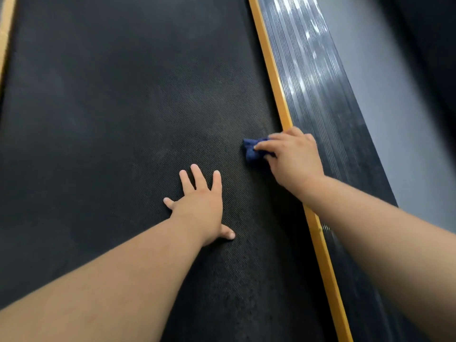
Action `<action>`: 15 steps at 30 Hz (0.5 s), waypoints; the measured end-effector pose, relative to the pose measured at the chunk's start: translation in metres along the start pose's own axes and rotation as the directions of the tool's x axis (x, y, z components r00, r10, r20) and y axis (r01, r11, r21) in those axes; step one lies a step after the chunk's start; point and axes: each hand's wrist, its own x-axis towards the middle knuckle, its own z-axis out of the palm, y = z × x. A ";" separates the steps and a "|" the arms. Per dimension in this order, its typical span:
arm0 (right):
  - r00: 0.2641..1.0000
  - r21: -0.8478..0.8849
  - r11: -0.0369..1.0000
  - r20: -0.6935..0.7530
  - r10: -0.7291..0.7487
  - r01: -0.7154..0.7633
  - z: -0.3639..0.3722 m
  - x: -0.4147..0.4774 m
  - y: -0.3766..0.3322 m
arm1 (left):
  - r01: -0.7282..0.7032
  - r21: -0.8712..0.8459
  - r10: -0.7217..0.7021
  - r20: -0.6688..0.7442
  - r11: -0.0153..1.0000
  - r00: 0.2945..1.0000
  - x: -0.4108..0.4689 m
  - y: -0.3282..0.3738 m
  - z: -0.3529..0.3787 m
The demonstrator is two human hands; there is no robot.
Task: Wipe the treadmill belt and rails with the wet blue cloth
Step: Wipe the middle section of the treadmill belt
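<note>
Cloth (253, 151) bunched in my gripping right hand (293, 157), left hand (199, 206) splayed flat on belt (123, 95); tiny wad may miss strips beside it.

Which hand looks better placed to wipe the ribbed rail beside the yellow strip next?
Probably the right. The right hand grips the blue cloth at the edge of the belt, beside the yellow strip and ribbed rail. The left hand lies flat on the belt, holding nothing, farther away.

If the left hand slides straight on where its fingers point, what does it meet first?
Nothing, it seems: ahead of the left hand lies only bare belt up to the picture's top edge.
</note>
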 end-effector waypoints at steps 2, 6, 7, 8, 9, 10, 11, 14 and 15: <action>0.999 0.002 1.000 0.040 0.021 -0.021 0.002 0.028 0.002 | 0.000 -0.002 0.000 0.000 1.000 1.000 0.000 0.001 0.000; 0.995 -0.075 0.996 0.079 0.057 -0.051 0.001 0.077 0.007 | 0.011 -0.005 -0.010 0.029 1.000 1.000 0.000 0.003 -0.004; 0.986 -0.099 0.989 0.114 0.124 -0.113 -0.001 0.094 0.008 | 0.013 -0.001 -0.013 0.041 1.000 0.999 0.000 0.004 -0.005; 0.964 -0.108 0.977 0.174 0.201 -0.184 -0.002 0.111 0.008 | 0.014 0.001 -0.014 0.044 1.000 0.999 0.000 0.004 -0.005; 0.937 -0.114 0.965 0.234 0.258 -0.237 -0.004 0.124 0.006 | 0.013 -0.001 -0.013 0.044 1.000 0.999 0.000 0.004 -0.006; 0.922 -0.120 0.961 0.273 0.273 -0.249 -0.004 0.131 0.005 | 0.010 -0.008 -0.010 0.045 1.000 0.999 -0.001 0.004 -0.006; 0.930 -0.142 0.965 0.269 0.251 -0.219 -0.002 0.133 0.005 | 0.008 -0.013 -0.008 0.047 1.000 0.999 -0.001 0.003 -0.005; 0.987 -0.169 0.983 0.130 0.090 -0.068 0.003 0.094 0.006 | 0.005 -0.003 -0.005 0.040 1.000 0.999 -0.001 0.002 -0.005; 0.995 -0.138 0.990 0.089 0.047 -0.034 0.004 0.075 0.007 | 0.008 -0.002 -0.008 0.031 1.000 0.999 -0.002 0.001 -0.005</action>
